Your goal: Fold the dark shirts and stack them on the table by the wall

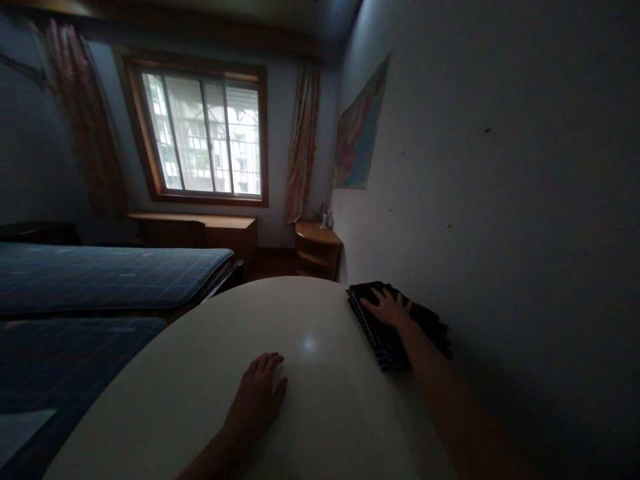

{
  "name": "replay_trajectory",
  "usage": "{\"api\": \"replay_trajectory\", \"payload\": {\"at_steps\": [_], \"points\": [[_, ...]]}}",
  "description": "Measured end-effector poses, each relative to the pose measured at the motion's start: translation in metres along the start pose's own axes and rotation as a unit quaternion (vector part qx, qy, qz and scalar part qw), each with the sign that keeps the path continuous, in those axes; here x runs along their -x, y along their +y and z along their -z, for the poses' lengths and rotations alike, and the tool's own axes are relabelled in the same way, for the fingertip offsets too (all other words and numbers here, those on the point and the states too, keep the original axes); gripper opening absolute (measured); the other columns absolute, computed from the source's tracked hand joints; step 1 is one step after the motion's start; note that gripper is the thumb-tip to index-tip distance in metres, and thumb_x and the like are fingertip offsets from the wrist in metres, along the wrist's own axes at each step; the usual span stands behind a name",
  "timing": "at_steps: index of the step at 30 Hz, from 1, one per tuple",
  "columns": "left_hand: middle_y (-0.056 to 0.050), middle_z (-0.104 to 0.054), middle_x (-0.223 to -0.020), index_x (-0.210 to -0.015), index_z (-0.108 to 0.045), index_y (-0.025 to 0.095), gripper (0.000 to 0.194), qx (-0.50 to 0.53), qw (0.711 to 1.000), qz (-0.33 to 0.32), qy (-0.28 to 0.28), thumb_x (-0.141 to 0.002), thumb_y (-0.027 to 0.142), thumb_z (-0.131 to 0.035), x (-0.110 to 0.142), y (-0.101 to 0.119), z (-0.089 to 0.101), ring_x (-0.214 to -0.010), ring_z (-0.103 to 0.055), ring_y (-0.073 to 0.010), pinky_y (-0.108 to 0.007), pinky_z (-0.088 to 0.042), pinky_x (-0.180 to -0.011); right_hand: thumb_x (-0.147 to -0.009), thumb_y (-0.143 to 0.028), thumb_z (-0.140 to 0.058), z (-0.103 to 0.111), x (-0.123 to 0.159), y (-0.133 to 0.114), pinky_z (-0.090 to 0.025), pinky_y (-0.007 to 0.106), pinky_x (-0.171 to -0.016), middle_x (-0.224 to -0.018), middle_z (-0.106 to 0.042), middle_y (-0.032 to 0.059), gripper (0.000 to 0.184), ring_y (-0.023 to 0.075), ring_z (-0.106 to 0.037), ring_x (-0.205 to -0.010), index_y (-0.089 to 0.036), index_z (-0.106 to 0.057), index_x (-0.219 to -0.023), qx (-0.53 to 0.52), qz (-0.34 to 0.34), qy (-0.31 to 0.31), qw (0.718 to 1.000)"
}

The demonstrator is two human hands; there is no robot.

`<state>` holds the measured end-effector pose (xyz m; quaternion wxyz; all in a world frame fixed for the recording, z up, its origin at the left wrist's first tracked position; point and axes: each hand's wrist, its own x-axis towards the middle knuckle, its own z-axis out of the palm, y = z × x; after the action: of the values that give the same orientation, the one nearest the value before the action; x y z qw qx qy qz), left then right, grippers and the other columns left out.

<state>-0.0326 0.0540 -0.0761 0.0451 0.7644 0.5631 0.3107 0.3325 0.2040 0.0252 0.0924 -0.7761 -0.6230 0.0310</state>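
Observation:
A folded black garment (370, 327) with pale stitching along its left edge lies at the right side of a white round table (210, 373), close to the wall. On top of this cloth rests my right hand (390, 307), fingers spread and flat. My left hand (260, 390) lies over the middle of the tabletop, its fingers stretched out and its thumb apart, with nothing in it. Part of the garment is hidden beneath my right hand and forearm.
Left of the table are mattresses with a blue plaid cover (110, 273). Beyond the table stand a wooden corner shelf (317, 233) and a desk (230, 227) below the window (205, 133). A map (360, 133) hangs on the white wall (500, 200) at the right.

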Motion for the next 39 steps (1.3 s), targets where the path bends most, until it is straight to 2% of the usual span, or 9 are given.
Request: {"api": "replay_trajectory", "payload": {"at_steps": [3,5,8,10,14,17,20,26,39], "points": [[-0.010,-0.065,-0.127,-0.117,-0.065,0.020,0.033,-0.010,1.000,-0.005,-0.011,-0.090,0.026,-0.048,-0.004,0.002,0.006,-0.120,-0.057,-0.0259,-0.046,-0.045,-0.106,-0.086,-0.078,-0.031,0.005,0.002,-0.002,-0.011,0.073,-0.108,-0.161,-0.026,0.0114,0.082,0.0491,-0.020,-0.143,-0.029,-0.036,-0.152,0.006,0.009,0.019,1.000],[-0.010,-0.067,-0.124,-0.112,-0.069,0.021,0.030,-0.020,0.999,-0.011,-0.028,-0.090,0.026,-0.049,-0.008,0.002,0.012,-0.118,-0.059,-0.0259,-0.045,-0.046,-0.104,-0.092,-0.068,-0.032,0.009,0.009,-0.008,-0.012,0.071,-0.109,-0.158,-0.033,0.0128,0.071,0.0448,-0.025,-0.142,-0.025,-0.046,-0.147,0.019,0.030,0.060,0.998],[-0.008,-0.068,-0.122,-0.109,-0.072,0.022,0.029,-0.025,0.998,-0.025,-0.051,-0.090,0.024,-0.050,-0.011,0.001,0.020,-0.115,-0.060,-0.0249,-0.043,-0.048,-0.102,-0.097,-0.047,-0.032,0.009,0.036,-0.028,-0.011,0.060,-0.115,-0.153,-0.041,0.0127,0.054,0.0342,-0.029,-0.143,-0.019,-0.057,-0.136,0.038,0.105,0.137,0.984],[-0.008,-0.068,-0.124,-0.112,-0.071,0.022,0.030,-0.020,0.998,-0.033,-0.055,-0.089,0.024,-0.052,-0.011,0.000,0.023,-0.116,-0.060,-0.0245,-0.042,-0.047,-0.103,-0.097,-0.042,-0.035,0.001,0.062,-0.045,-0.010,0.053,-0.118,-0.152,-0.043,0.0133,0.052,0.0297,-0.029,-0.144,-0.016,-0.056,-0.137,0.027,0.170,0.153,0.973],[-0.009,-0.055,-0.143,-0.131,-0.062,0.024,0.043,-0.035,0.996,-0.050,-0.066,-0.089,0.033,-0.056,-0.007,-0.003,0.021,-0.136,-0.045,-0.0290,-0.049,-0.036,-0.113,-0.096,-0.048,-0.038,-0.033,0.124,-0.074,-0.014,0.047,-0.119,-0.155,-0.039,0.0144,0.058,0.0286,-0.025,-0.146,-0.015,-0.051,-0.141,-0.026,0.230,0.071,0.970],[-0.009,-0.042,-0.154,-0.143,-0.050,0.027,0.055,-0.053,0.993,-0.048,-0.096,-0.091,0.045,-0.055,-0.004,-0.004,0.019,-0.145,-0.029,-0.0334,-0.055,-0.026,-0.116,-0.092,-0.067,-0.037,-0.057,0.164,-0.086,-0.014,0.050,-0.118,-0.160,-0.029,0.0128,0.075,0.0326,-0.017,-0.149,-0.019,-0.042,-0.149,-0.043,0.208,-0.016,0.977],[-0.010,-0.038,-0.156,-0.145,-0.048,0.030,0.058,-0.058,0.989,-0.043,-0.126,-0.091,0.053,-0.053,-0.004,-0.004,0.020,-0.146,-0.026,-0.0360,-0.058,-0.023,-0.116,-0.091,-0.071,-0.032,-0.070,0.186,-0.087,-0.009,0.052,-0.119,-0.162,-0.024,0.0113,0.080,0.0328,-0.013,-0.150,-0.021,-0.035,-0.153,-0.056,0.216,-0.065,0.973],[-0.010,-0.038,-0.156,-0.144,-0.049,0.029,0.059,-0.072,0.987,-0.040,-0.138,-0.091,0.054,-0.052,-0.005,0.002,0.026,-0.146,-0.027,-0.0366,-0.057,-0.023,-0.116,-0.092,-0.066,-0.038,-0.071,0.187,-0.083,-0.006,0.052,-0.119,-0.162,-0.025,0.0107,0.075,0.0305,-0.014,-0.150,-0.022,-0.036,-0.152,-0.065,0.233,-0.061,0.968],[-0.010,-0.045,-0.151,-0.136,-0.057,0.027,0.048,-0.059,0.991,-0.024,-0.114,-0.091,0.044,-0.053,-0.009,0.009,0.026,-0.144,-0.033,-0.0336,-0.056,-0.024,-0.116,-0.091,-0.063,-0.040,-0.069,0.183,-0.085,-0.004,0.050,-0.119,-0.162,-0.025,0.0095,0.072,0.0284,-0.013,-0.150,-0.024,-0.037,-0.151,-0.070,0.222,-0.065,0.970]]}}
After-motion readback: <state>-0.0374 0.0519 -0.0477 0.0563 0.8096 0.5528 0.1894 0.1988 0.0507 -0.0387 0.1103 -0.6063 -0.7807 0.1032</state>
